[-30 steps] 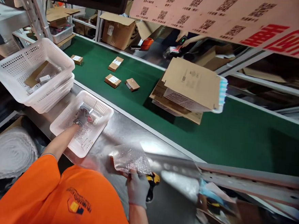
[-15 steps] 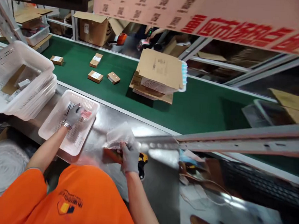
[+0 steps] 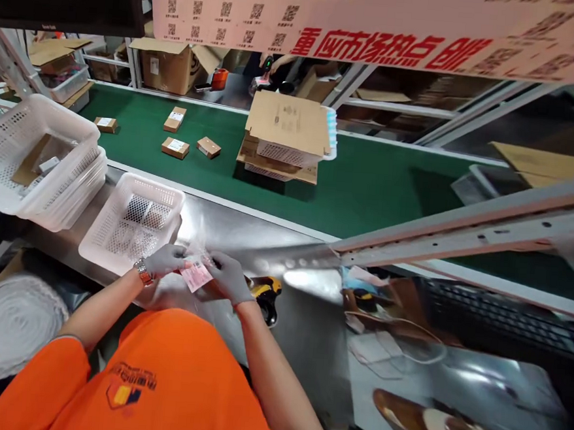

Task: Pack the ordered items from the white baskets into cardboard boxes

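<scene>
My left hand point(image 3: 166, 261), in a grey glove, pinches a pink printed slip point(image 3: 195, 277) above the metal bench point(image 3: 302, 347). Close beside it, my right hand point(image 3: 229, 278), also gloved, has its fingers closed on a crumpled clear plastic bag point(image 3: 197, 245). Slip and bag overlap, and I cannot tell whether the slip is inside the bag. A white perforated basket point(image 3: 93, 244) stands to the left of both hands. Just right of my right hand lies a yellow and black tool point(image 3: 264, 291), partly covered by it.
Stacked white baskets point(image 3: 66, 206) stand at the far left. Beyond the bench runs a green conveyor belt point(image 3: 366, 201) with several small cartons point(image 3: 175, 147) and a cardboard-topped basket point(image 3: 288, 123). A metal rail point(image 3: 442, 245) crosses the right side, near a keyboard point(image 3: 500, 321).
My left hand has come out of the basket with the pink slip and moved right to meet my right hand. My right hand has shifted slightly left and up, still gripping the bag.
</scene>
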The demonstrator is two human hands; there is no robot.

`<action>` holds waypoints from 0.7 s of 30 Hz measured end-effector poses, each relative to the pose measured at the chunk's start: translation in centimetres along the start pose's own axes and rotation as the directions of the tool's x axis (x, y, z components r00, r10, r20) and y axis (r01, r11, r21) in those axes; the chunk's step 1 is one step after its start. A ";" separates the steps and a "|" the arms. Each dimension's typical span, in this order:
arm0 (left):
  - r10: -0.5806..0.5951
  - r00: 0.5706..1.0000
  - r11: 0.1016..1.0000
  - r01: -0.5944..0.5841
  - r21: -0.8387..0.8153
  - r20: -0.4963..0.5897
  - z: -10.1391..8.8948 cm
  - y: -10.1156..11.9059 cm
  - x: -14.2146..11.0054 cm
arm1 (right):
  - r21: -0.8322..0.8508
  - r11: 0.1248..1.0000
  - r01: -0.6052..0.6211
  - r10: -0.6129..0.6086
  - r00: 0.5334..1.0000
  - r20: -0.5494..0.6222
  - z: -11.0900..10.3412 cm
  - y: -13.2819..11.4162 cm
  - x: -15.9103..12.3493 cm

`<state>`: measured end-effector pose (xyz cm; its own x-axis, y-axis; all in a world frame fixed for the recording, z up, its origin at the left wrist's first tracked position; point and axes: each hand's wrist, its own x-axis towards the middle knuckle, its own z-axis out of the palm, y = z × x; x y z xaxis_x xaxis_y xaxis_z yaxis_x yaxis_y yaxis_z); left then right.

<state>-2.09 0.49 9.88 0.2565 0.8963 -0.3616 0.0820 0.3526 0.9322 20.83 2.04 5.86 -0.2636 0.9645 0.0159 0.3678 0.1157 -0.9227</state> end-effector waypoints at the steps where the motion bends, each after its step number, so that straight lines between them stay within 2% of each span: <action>1: -0.031 0.999 0.999 0.031 -0.023 -0.028 -0.1 -0.2 0.1 | -0.005 1.000 0.015 -0.015 1.000 0.009 -0.2 0.2 -0.4; 3: -0.055 0.990 0.997 0.048 -0.053 -0.127 -0.1 -1.0 0.3 | -0.034 0.999 0.030 -0.030 1.000 0.007 -0.3 0.6 -1.1; 5: -0.043 0.970 0.998 0.030 -0.058 -0.239 0.0 -2.1 0.6 | -0.072 0.997 0.022 -0.025 0.999 -0.042 -0.1 1.0 -1.7; 9: 0.021 0.907 0.998 0.007 0.064 -0.421 0.4 -4.0 1.3 | -0.152 0.988 -0.007 -0.020 0.984 -0.178 1.6 1.5 -3.0; 11: 0.062 0.869 0.990 0.009 0.141 -0.492 0.9 -4.3 1.7 | -0.237 0.971 0.000 -0.040 0.986 -0.162 2.8 1.4 -3.7; 13: 0.063 0.833 0.992 0.011 0.130 -0.550 1.5 -4.3 2.1 | -0.345 0.939 0.010 -0.036 0.997 -0.070 3.9 1.2 -4.3; 16: -0.065 0.822 0.996 0.020 -0.086 -0.566 2.6 -4.1 2.5 | -0.449 0.893 -0.014 0.041 0.998 0.049 4.8 0.8 -4.7; 19: -0.184 0.847 0.966 0.063 -0.251 -0.498 3.4 -4.2 2.4 | -0.405 0.912 -0.072 0.084 0.996 0.012 4.6 1.0 -4.6; 21: -0.191 0.861 0.973 0.102 -0.206 -0.472 3.4 -4.1 2.0 | -0.314 0.946 -0.080 0.072 0.997 -0.037 4.1 1.2 -4.3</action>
<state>1.39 -0.02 5.40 -0.2497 0.8311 -0.4970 -0.0929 0.4903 0.8666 18.74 -3.00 3.06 -0.2029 0.9785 -0.0362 0.6493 0.1068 -0.7530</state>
